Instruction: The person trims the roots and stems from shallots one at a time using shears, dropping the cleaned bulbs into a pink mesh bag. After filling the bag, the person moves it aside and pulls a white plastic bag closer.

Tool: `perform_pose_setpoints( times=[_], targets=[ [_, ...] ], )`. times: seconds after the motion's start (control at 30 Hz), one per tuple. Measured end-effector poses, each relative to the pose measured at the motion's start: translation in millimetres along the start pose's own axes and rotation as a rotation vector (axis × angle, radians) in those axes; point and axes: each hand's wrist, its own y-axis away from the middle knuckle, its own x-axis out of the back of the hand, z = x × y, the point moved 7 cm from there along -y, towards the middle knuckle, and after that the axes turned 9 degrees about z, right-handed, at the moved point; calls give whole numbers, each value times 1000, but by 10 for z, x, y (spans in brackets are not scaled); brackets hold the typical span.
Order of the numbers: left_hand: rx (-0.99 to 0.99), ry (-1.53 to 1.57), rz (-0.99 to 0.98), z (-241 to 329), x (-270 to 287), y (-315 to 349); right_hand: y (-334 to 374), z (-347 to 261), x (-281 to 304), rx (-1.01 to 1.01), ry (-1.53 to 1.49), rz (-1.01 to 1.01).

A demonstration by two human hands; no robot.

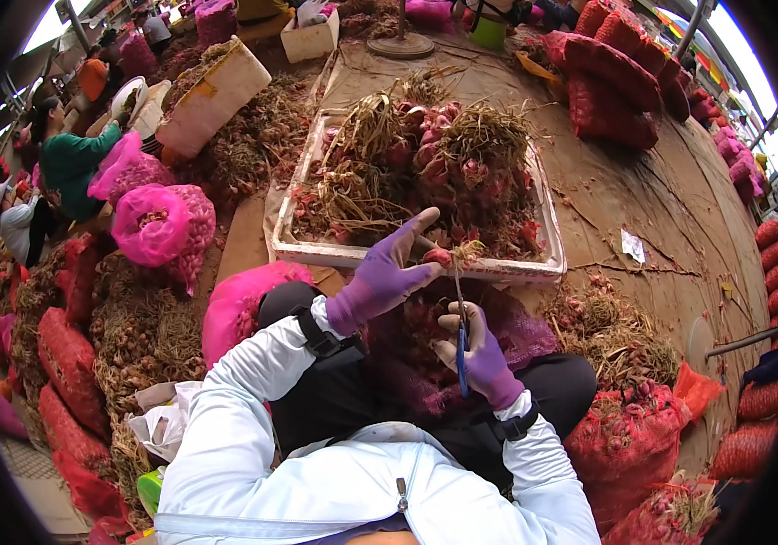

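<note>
My left hand (382, 280), in a purple glove with tan fingertips, is over the near edge of a white foam box (353, 254). Its index finger is stretched out, while the thumb and a partly hidden finger hold a small reddish shallot (438, 258). From that bulb a dry, straw-coloured tuft (469, 251) sticks out to the right. My right hand (491, 365), gloved the same way, is closed around blue-handled scissors (462, 350). Their blades point upward beside the tuft; whether they touch it I cannot tell. Shallots with dried stalks (439, 150) are heaped in the box.
Below my hands lies a purple mesh bag (530, 338) of shallots. A pink mesh bag (239, 304) is at my left knee, and a red sack (625, 445) stands at lower right. Dry stalks (611, 331) are piled right of the box. A person in green (76, 168) sits at far left.
</note>
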Motion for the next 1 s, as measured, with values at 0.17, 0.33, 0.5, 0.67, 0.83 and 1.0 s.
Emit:
perform_pose_setpoints(
  times=[0.17,0.33,0.5,0.67,0.83,1.0],
  targets=[
    [-195,-258,-61,148,-165,99,-37,-7,84,88,-20,89],
    [-244,-459,-57,179,-134,143,5,157,31,-98,-189,84],
    [-329,-573,-101,154,-198,178,149,146,32,-241,-285,88],
    [-238,-565,-153,31,-219,155,269,252,18,-353,-294,120],
    [214,-88,-90,-338,-172,182,223,272,97,-16,98,273],
    [480,151,-32,-620,-88,226,274,297,85,-376,-155,224]
  ],
)
